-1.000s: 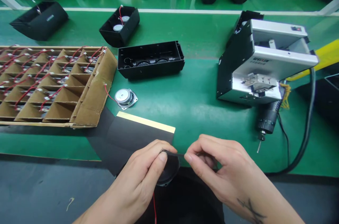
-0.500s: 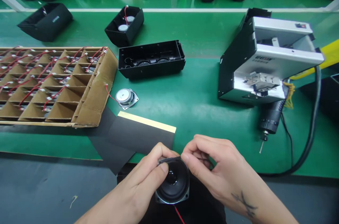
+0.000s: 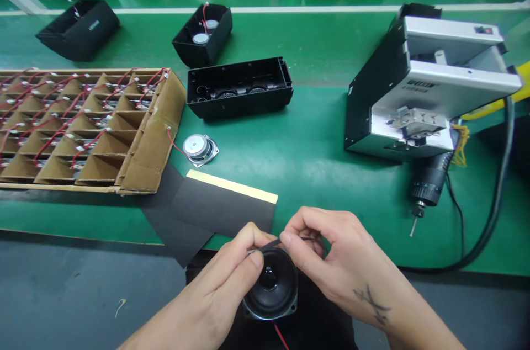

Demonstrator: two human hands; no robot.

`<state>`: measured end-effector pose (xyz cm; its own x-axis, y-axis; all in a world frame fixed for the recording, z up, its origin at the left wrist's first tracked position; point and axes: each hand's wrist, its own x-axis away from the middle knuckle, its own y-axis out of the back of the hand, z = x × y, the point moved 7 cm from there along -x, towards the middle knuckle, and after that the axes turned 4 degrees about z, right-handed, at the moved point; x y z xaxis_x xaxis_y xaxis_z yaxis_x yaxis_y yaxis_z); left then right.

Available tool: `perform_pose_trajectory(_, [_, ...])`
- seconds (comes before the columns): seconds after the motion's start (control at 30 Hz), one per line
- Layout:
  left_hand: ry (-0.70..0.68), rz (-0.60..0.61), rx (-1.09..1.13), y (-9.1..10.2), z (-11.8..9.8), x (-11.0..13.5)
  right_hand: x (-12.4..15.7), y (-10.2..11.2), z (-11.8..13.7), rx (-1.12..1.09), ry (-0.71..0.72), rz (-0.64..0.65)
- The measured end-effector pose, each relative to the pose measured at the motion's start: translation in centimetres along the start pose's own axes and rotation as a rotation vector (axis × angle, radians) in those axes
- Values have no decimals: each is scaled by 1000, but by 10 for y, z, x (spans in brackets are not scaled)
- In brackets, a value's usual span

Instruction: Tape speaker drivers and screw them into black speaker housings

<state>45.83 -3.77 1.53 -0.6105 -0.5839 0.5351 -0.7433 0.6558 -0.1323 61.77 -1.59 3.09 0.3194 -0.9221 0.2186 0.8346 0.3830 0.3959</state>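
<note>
"Nine o'clock?"
"One divided carton is sitting on the counter."
"Seven?"
"Left hand is gripping one speaker by its rim at six, thumb and fingers closed."
"Five?"
"Right hand is pinching one black strip over the speaker's upper edge."
"Two?"
"One machine is standing."

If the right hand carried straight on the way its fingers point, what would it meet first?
Beyond the black strip it holds, probably the left hand, whose fingers sit just ahead at the upper edge of the speaker. Depth is unclear, so the speaker might come first.
</note>
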Motion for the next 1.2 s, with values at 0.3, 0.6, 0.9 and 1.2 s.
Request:
perform_pose_trajectory(0.3, [14,-1,-5,0,10,0,2,-3,-4,11,-4,1])
perform_pose_trajectory(0.6, [-44,-86,-25,2,11,-9,4,2,0,10,71,-37])
perform_pose_trajectory(0.9, [-100,-145,-57,1,8,-13,7,5,3,53,145,-90])
perform_pose_trajectory(1.2, [-53,-104,-68,-1,8,-14,15,17,9,187,218,-103])
